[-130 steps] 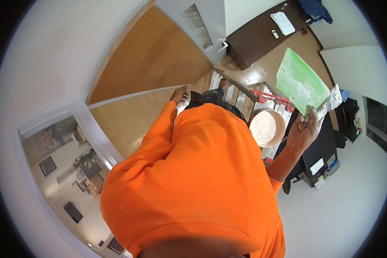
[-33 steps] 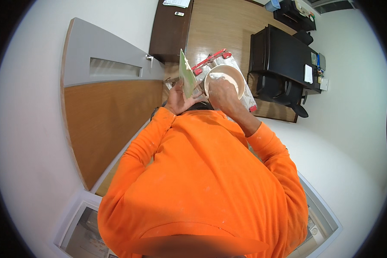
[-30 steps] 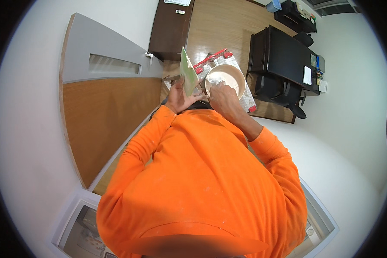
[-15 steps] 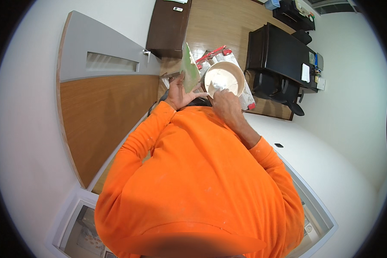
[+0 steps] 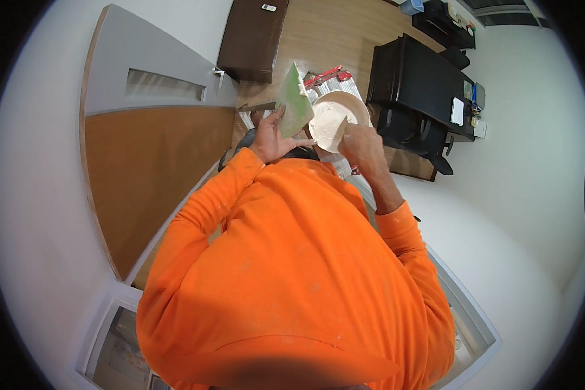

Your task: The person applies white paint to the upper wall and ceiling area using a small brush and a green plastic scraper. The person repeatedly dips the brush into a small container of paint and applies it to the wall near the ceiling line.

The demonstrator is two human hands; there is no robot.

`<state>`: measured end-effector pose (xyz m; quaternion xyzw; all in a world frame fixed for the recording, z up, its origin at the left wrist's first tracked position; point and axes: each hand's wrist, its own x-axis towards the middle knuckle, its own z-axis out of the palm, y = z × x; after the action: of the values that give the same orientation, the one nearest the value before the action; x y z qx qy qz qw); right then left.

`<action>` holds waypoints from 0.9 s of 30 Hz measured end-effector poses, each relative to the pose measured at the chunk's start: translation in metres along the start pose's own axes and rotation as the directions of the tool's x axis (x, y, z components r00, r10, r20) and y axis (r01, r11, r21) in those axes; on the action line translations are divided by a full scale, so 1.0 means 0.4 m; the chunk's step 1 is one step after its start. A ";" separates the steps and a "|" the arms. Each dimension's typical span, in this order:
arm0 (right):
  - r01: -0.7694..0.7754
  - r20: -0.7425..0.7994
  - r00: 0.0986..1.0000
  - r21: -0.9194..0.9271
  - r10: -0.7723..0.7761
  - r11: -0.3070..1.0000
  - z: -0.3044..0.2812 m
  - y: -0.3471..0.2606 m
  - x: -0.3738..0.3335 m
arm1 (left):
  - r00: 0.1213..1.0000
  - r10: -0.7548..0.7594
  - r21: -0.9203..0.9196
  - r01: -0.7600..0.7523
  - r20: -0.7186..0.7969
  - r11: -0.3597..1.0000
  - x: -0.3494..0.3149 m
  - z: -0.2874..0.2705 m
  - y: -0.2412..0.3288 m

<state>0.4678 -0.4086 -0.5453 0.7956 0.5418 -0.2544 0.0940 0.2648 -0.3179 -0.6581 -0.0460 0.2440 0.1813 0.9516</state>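
Note:
A flat green board (image 5: 295, 109) with whitish paste along its upper edge stands tilted in my left hand (image 5: 268, 138). My thumb presses on its face, and some fingers reach toward the bucket. To its right is a round, pale bucket (image 5: 357, 103) holding creamy white putty (image 5: 328, 119). My right hand (image 5: 363, 144) is closed at the bucket's right side around a putty knife (image 5: 342, 130). Its blade shows over the putty, while its handle is hidden in my fist.
Under the bucket is a pale, patterned stand with red fittings (image 5: 343, 77). A grey and brown door (image 5: 156, 175) stands at the left, a dark brown cabinet (image 5: 250, 42) behind. A black desk (image 5: 429, 75) and black chairs (image 5: 402, 130) are at the far right.
My right hand has moved right with the putty knife, from over the putty to the bucket's right side. The green board has turned to show more of its face.

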 end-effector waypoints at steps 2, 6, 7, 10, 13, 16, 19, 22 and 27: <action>0.003 0.046 0.999 -0.006 -0.003 1.000 0.025 -0.019 0.001 | 1.000 0.004 -0.013 -0.004 -0.013 1.000 0.000 -0.011 -0.001; -0.013 0.131 0.991 0.011 0.011 1.000 0.011 -0.039 -0.002 | 1.000 0.014 -0.043 -0.013 0.012 0.999 0.012 -0.043 0.002; -0.018 0.163 0.987 0.018 0.015 1.000 0.011 -0.040 0.000 | 1.000 0.010 -0.058 -0.009 0.012 0.998 0.013 -0.052 0.003; 0.475 0.210 0.876 -0.214 -0.434 0.854 0.029 0.024 0.017 | 1.000 0.000 -0.064 0.001 0.004 0.998 0.009 -0.053 0.007; 0.513 0.468 0.767 -0.035 -0.439 0.858 0.007 0.112 0.054 | 1.000 -0.021 -0.008 0.021 -0.010 1.000 -0.003 -0.050 0.021; -0.096 0.420 0.899 0.466 -0.125 0.880 -0.060 0.149 0.013 | 0.999 -0.037 0.009 0.037 -0.026 0.999 0.002 -0.093 0.027; -0.244 0.409 0.912 0.608 -0.034 0.756 -0.020 0.247 -0.009 | 0.996 -0.054 0.037 0.056 -0.067 0.998 0.001 -0.098 0.024; -0.202 0.359 0.933 0.596 -0.033 0.777 0.071 0.330 -0.002 | 0.994 -0.066 0.057 0.071 -0.085 0.996 -0.007 -0.071 0.027; 0.098 0.177 0.964 0.462 -0.200 0.882 0.077 0.347 0.001 | 0.996 -0.057 0.073 0.062 -0.070 0.995 -0.002 -0.063 0.011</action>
<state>0.5848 -0.4762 -0.5893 0.7184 0.5145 -0.4652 -0.0528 0.2513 -0.3185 -0.6796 -0.0234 0.2815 0.1417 0.9488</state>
